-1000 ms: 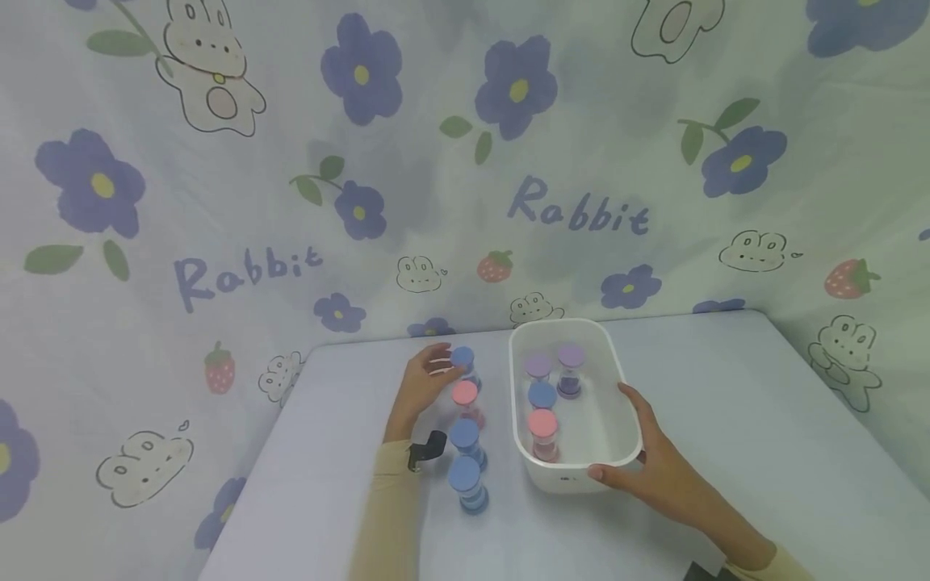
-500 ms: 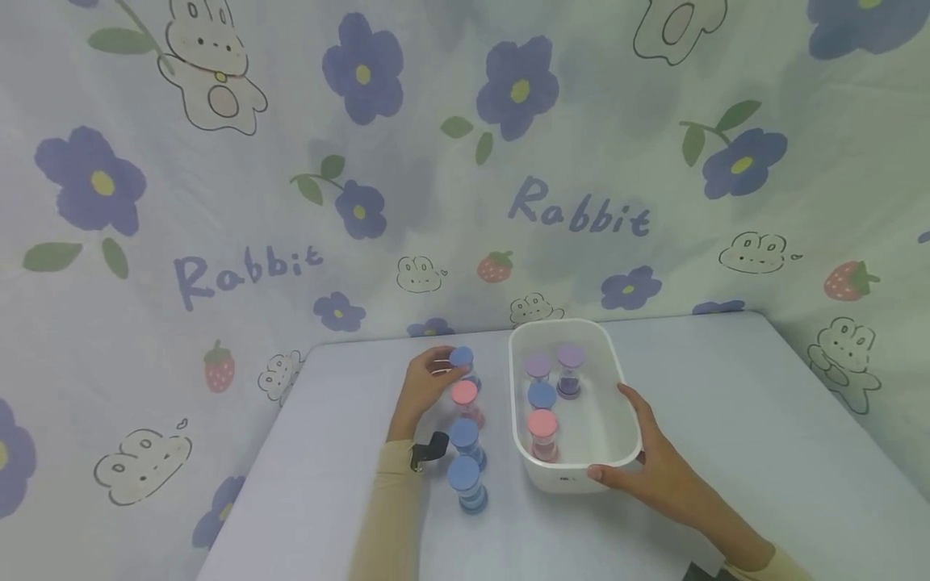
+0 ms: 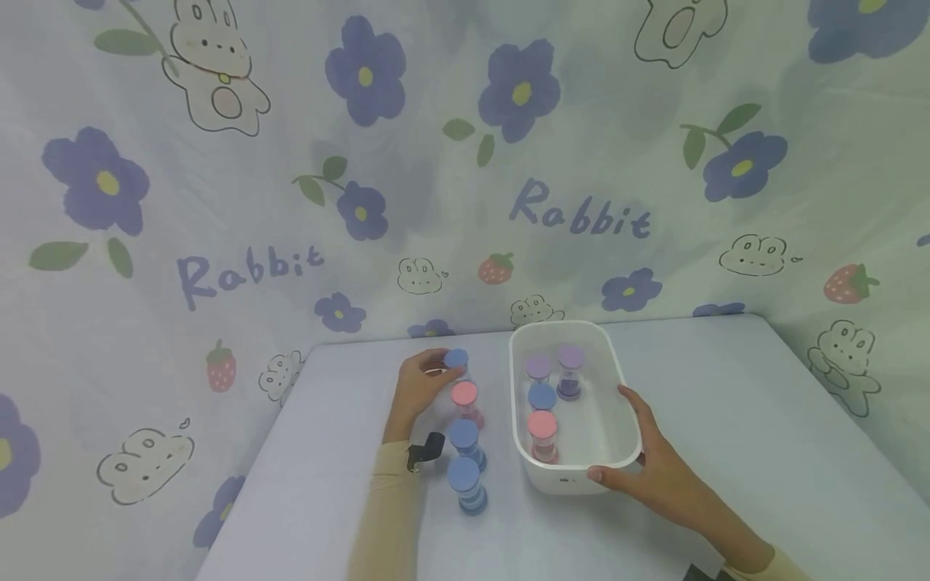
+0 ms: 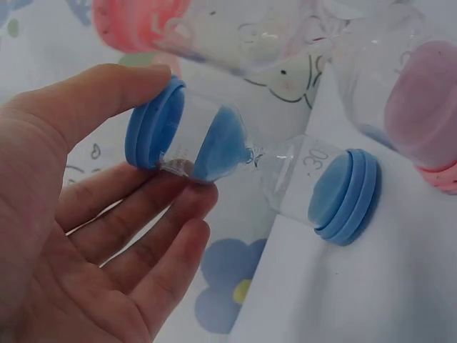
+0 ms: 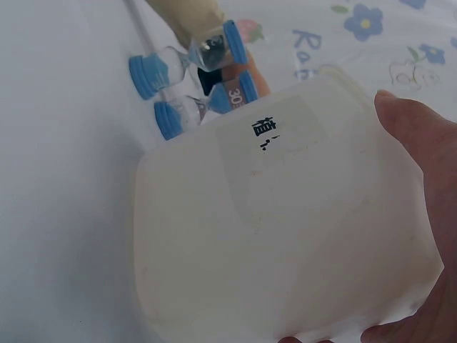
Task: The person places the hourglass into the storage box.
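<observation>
At the far end of a row on the table, my left hand (image 3: 412,389) pinches the blue cap of an hourglass (image 3: 456,358). The left wrist view shows the thumb on that cap and fingertips under it; the hourglass (image 4: 223,139) has blue sand and a "30" on its glass. A pink hourglass (image 3: 465,395) stands just nearer, then two blue hourglasses (image 3: 465,436). My right hand (image 3: 657,468) grips the white plastic bin (image 3: 563,482) at its near right corner, thumb on the front rim. Purple, blue and pink hourglasses (image 3: 570,359) stand inside it.
The white table (image 3: 726,403) runs back to a hanging cloth (image 3: 436,177) printed with flowers and rabbits. Bin and row stand side by side with a narrow gap. In the right wrist view, the bin's side (image 5: 271,236) covers most of the scene.
My left hand has closed on the far blue hourglass and shifted it slightly left, away from the bin. The right hand and the bin have stayed put.
</observation>
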`<state>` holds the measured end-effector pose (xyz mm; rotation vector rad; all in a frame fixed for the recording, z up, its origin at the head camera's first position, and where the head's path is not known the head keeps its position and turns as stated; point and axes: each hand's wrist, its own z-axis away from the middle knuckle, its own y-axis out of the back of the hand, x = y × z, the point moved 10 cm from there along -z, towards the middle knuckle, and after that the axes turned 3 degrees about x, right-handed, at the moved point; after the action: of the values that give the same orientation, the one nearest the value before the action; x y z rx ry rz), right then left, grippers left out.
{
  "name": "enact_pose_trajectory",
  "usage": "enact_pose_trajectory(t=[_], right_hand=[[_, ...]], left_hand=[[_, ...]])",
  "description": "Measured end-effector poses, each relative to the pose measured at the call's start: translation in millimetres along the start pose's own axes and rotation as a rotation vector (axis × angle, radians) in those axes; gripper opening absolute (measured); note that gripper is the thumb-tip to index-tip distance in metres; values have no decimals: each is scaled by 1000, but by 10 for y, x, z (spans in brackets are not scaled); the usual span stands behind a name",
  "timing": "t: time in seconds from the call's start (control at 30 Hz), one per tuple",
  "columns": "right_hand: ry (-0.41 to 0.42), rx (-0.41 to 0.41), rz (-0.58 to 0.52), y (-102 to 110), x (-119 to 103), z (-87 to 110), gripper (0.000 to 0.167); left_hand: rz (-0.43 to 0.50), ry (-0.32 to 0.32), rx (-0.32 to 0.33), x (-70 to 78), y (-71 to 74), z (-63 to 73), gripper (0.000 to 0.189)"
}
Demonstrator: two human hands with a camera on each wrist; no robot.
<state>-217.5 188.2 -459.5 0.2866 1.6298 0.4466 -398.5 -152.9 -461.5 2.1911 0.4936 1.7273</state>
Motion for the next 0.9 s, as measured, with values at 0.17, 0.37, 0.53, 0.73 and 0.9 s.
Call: enact_pose_trajectory(t=[0.17, 0.37, 0.53, 0.73, 0.9], right_hand=[[-4, 3, 7, -3, 14, 1, 118], [0, 7, 13, 7, 26, -7, 118], [6, 4, 9, 7, 22, -8, 118], [3, 1, 1, 13, 20, -7, 118], [15, -4, -12, 11, 6, -6, 118]], left_hand=[[42, 3, 27, 28, 108, 10, 49], [42, 22, 52, 85, 215, 19, 49], [54, 28, 75, 158, 303, 35, 51], [63, -7, 115, 280, 404, 50, 44], [108, -36, 131, 385, 480, 69, 42]])
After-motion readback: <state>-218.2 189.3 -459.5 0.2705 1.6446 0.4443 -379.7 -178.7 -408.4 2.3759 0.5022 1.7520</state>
